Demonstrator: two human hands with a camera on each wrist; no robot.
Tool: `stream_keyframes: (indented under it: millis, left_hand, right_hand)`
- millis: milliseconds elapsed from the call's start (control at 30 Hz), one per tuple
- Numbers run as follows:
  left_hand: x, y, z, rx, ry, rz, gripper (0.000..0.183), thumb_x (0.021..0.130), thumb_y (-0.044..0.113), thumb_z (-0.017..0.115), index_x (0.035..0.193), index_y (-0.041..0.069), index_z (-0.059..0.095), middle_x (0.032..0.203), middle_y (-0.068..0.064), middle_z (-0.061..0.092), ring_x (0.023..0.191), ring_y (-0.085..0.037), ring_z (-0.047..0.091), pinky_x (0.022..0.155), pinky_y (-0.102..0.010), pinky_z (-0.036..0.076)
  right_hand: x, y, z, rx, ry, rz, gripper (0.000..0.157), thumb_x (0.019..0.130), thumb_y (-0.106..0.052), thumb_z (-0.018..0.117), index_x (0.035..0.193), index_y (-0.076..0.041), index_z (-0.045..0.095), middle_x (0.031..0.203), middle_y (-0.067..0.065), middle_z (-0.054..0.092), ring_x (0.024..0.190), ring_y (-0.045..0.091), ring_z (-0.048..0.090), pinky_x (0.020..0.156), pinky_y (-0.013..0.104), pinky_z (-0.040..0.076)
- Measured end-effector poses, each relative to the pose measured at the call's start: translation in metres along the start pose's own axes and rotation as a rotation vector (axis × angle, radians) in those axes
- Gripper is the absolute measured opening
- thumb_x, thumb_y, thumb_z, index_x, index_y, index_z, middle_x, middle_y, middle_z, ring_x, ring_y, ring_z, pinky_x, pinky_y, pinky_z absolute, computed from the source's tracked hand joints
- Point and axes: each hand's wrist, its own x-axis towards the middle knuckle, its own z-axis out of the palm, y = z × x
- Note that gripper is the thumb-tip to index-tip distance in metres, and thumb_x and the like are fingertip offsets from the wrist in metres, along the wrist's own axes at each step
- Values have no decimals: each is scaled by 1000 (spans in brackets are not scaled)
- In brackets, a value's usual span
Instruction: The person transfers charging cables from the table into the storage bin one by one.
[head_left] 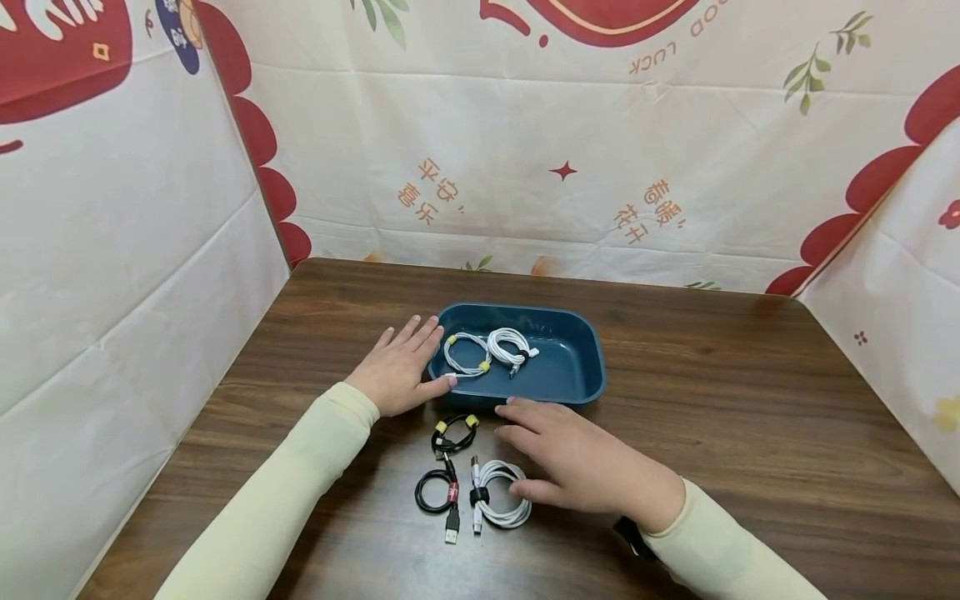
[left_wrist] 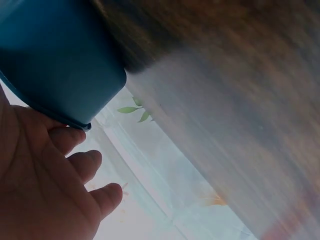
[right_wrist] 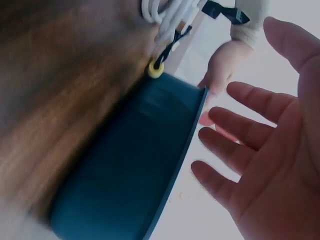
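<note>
My left hand (head_left: 397,367) rests at the left rim of a dark blue plastic bin (head_left: 562,375), fingers extended and the thumb over the near-left corner. In the left wrist view the bin's rim (left_wrist: 55,120) lies along the fingers. Inside the bin are a coiled white cable with yellow ties (head_left: 484,366) and a coiled white cable with a black strap (head_left: 510,337). My right hand (head_left: 570,458) hovers in front of the bin, fingers spread, holding nothing. Its thumb overlaps a coiled white USB cable (head_left: 512,522) in the head view; whether they touch I cannot tell.
Left of that cable lie a black cable with a red band (head_left: 453,493) and, nearer the bin, a black cable with yellow ties (head_left: 471,422). All lie on a brown wooden table (head_left: 712,400). Printed white cloth (head_left: 510,167) hangs around its back and sides.
</note>
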Motion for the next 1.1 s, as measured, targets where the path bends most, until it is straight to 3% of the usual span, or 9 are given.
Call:
stream_keyframes:
  millis: [200,867,1100]
  left_hand:
    - [1,0,1,5,9,0,85,97,68,38,159,11,24,165,-6,17,151,-29,11,118,-57,9]
    - [1,0,2,-27,2,-14,84,97,66,41,159,13,23,165,-5,14,151,-29,12,118,-58,8]
    - [1,-1,3,-27,2,-17,84,97,66,40,160,13,22,165,-4,14,151,-30,13,117,-58,9]
  right_hand:
    - [1,-6,7,-6,-17,-55,55,91,-45,70,131,-9,61,143,12,53,135,24,47,109,41,39]
    - [2,-8,22,-51,-147,3,86,87,-71,56,148,-10,48,159,9,33,149,26,22,114,52,28]
    - [2,-9,26,-43,-182,22,96,82,-76,57,151,-10,43,160,11,30,149,30,19,114,56,25]
